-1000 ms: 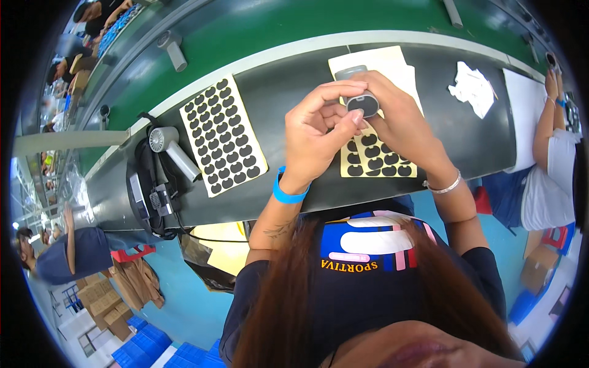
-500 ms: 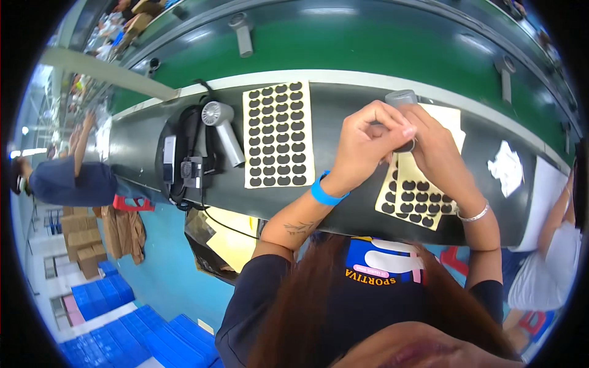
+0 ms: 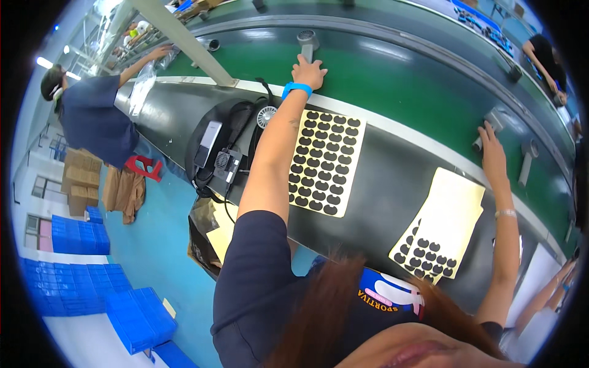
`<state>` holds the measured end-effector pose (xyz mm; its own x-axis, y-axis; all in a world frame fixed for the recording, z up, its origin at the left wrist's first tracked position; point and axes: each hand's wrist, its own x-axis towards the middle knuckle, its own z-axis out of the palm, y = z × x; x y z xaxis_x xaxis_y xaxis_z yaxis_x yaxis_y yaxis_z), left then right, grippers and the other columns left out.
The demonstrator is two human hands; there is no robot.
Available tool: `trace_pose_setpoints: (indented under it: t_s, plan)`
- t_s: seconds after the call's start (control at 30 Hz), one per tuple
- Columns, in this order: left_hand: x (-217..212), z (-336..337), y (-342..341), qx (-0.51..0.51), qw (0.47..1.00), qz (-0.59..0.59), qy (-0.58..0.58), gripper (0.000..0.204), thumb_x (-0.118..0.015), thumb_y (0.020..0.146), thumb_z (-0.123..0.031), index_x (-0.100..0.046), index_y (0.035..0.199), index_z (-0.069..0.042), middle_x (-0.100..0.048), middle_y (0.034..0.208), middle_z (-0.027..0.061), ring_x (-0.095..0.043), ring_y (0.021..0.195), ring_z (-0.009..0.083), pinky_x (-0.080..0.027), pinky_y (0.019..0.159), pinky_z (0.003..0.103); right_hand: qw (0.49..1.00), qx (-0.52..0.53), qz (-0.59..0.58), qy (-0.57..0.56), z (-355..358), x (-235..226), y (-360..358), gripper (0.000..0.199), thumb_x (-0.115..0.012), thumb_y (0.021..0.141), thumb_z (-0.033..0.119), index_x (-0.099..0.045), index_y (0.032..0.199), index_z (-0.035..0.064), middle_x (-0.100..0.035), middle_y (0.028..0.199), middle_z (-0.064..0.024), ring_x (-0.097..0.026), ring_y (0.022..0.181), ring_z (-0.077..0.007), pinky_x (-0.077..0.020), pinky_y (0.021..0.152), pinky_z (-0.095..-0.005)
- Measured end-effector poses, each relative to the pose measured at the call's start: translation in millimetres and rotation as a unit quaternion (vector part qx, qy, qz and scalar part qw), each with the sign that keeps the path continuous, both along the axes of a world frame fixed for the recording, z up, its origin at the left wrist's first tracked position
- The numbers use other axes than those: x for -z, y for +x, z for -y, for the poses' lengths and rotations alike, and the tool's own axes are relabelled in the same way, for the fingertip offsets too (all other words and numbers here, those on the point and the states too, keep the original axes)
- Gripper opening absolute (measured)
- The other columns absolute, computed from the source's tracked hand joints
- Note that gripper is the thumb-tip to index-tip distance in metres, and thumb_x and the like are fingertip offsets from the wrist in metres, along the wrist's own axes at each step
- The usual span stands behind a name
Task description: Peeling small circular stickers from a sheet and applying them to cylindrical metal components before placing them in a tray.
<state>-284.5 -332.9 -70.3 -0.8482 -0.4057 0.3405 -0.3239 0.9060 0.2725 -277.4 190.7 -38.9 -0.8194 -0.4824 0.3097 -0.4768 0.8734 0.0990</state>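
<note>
On the green conveyor belt, a grey handheld fan (image 3: 307, 39) lies with its handle toward me. My left hand (image 3: 310, 73) reaches over the belt edge, its fingers spread about the end of that handle. Farther right, my right hand (image 3: 492, 151) has its fingers over a second grey handheld fan (image 3: 496, 118) at the belt's near edge; the fingers hide part of its handle. Below my left hand is a pale yellow sheet of black round stickers (image 3: 325, 162). Overlapping, partly used sticker sheets (image 3: 451, 211) lie nearer my right arm.
A black bag (image 3: 205, 138) with devices and cables sits left on the dark table, beside another fan (image 3: 266, 116) partly behind my forearm. A post (image 3: 184, 43) rises at the belt edge. More fans (image 3: 529, 153) lie on the belt. Co-workers stand left and far right.
My hands were together over the table around a grey fan; now they are far apart at the belt, left hand forward and left, right hand forward and right. The view has turned.
</note>
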Motion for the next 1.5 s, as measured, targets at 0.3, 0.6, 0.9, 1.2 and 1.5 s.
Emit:
trace_pose_setpoints:
  t_s: [0.3, 0.6, 0.9, 1.2, 1.5]
  plan:
    - [-65.9, -1.8, 4.6, 0.152, 0.941, -0.300, -0.047, 0.028, -0.062, 0.080, -0.014, -0.053, 0.105, -0.004, -0.060, 0.090, 0.0219, -0.058, 0.079, 0.0420, -0.047, 0.074, 0.048, 0.979, -0.027, 0.065, -0.193, 20.3, -49.9, 94.5, 0.043, -0.055, 0.084, -0.006, -0.049, 0.125, 0.0043, -0.044, 0.139, -0.0141, -0.055, 0.107, -0.0367, -0.0460, 0.089, -0.0386]
    - [-135.7, -180.2, 141.8, 0.360, 0.853, -0.301, 0.228, 0.031, -0.078, 0.077, -0.022, -0.062, 0.094, -0.001, -0.063, 0.074, 0.0097, -0.059, 0.060, 0.0150, -0.047, 0.054, 0.025, 0.911, -0.021, 0.157, -0.382, 14.4, -49.7, 193.1, 0.018, -0.062, 0.084, 0.003, -0.062, 0.102, 0.0010, -0.064, 0.102, -0.0105, -0.063, 0.089, -0.0200, -0.0488, 0.073, -0.0280]
    - [-99.1, -286.9, 194.4, 0.489, 0.792, -0.272, 0.245, 0.035, -0.081, 0.071, -0.018, -0.061, 0.095, -0.001, -0.063, 0.080, 0.0082, -0.059, 0.057, 0.0166, -0.047, 0.049, 0.026, 0.894, 0.117, 0.198, -0.385, 25.3, -14.1, 265.2, 0.012, -0.065, 0.081, 0.003, -0.065, 0.093, 0.0037, -0.063, 0.084, -0.0085, -0.062, 0.073, -0.0187, -0.0473, 0.060, -0.0291]
    - [-83.6, -310.9, 199.7, 0.497, 0.770, -0.177, 0.358, 0.039, -0.079, 0.072, -0.013, -0.060, 0.104, -0.001, -0.065, 0.084, 0.0079, -0.062, 0.061, 0.0133, -0.048, 0.050, 0.023, 0.892, 0.191, 0.152, -0.381, 45.1, 9.0, 278.3, 0.015, -0.067, 0.079, 0.003, -0.057, 0.091, 0.0030, -0.055, 0.088, -0.0105, -0.059, 0.074, -0.0250, -0.0472, 0.067, -0.0352]
    - [-76.6, -314.3, 215.9, 0.506, 0.744, -0.160, 0.407, 0.042, -0.078, 0.071, -0.001, -0.058, 0.107, 0.000, -0.064, 0.090, 0.0091, -0.060, 0.059, 0.0112, -0.048, 0.053, 0.023, 0.894, 0.158, 0.171, -0.382, 38.4, 12.2, 280.3, 0.012, -0.062, 0.081, -0.001, -0.054, 0.090, 0.0003, -0.053, 0.089, -0.0120, -0.059, 0.078, -0.0268, -0.0471, 0.070, -0.0362]
